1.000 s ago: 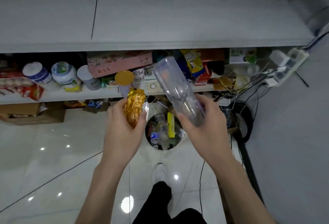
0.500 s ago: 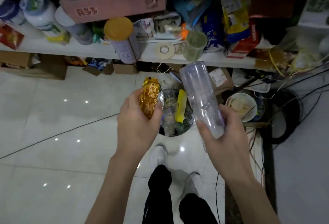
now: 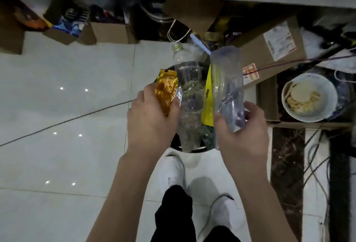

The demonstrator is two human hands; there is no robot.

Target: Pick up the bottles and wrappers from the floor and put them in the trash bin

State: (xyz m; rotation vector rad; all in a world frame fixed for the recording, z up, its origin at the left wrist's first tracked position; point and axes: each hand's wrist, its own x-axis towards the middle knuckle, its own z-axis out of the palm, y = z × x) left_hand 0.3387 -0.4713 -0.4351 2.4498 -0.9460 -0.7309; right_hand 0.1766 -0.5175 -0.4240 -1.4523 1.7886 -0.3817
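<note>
Now I see the white shoes (image 3: pixel 174 170) nearer the trash bin (image 3: pixel 193 150) than before. Left hand (image 3: pixel 150 120) pinches the gold wrapper (image 3: pixel 166 89), right hand (image 3: pixel 244 136) curls round the clear plastic bottle (image 3: pixel 226 87); both have dropped lower, directly above the bin's crammed mouth.

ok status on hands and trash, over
Left hand grips gold wrapper. Right hand grips clear bottle. Both above trash bin, not yet released. Bin crowded, another bottle sticking out.
</note>
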